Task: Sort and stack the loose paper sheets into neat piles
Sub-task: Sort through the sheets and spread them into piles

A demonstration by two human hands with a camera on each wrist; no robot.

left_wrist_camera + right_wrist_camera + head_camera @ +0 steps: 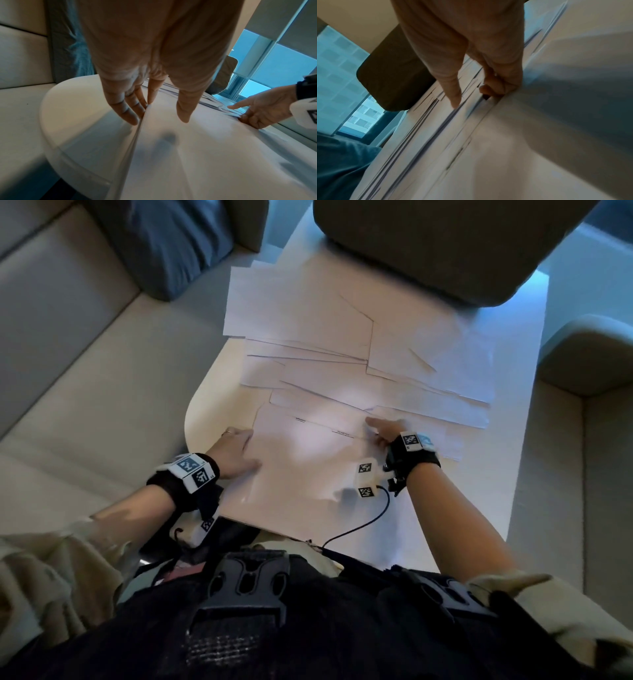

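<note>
Loose white paper sheets [342,337] lie fanned and overlapping across the white table [513,474]. The near pile of sheets [308,460] lies between my hands. My left hand [253,448] is at its left edge. In the left wrist view its straight fingers [130,115] lie on the table against that edge [137,135], with the thumb on top of the paper. My right hand [375,433] is at the pile's far right corner. Its index finger [453,94] points onto the sheets behind, and its other fingers [496,88] curl round the pile's edge.
A beige bench seat [85,371] with a blue cushion [178,244] runs along the left. A dark chair back [445,244] overhangs the table's far end, and an armchair [589,354] stands at the right. The table's rounded corner [195,419] is near my left hand.
</note>
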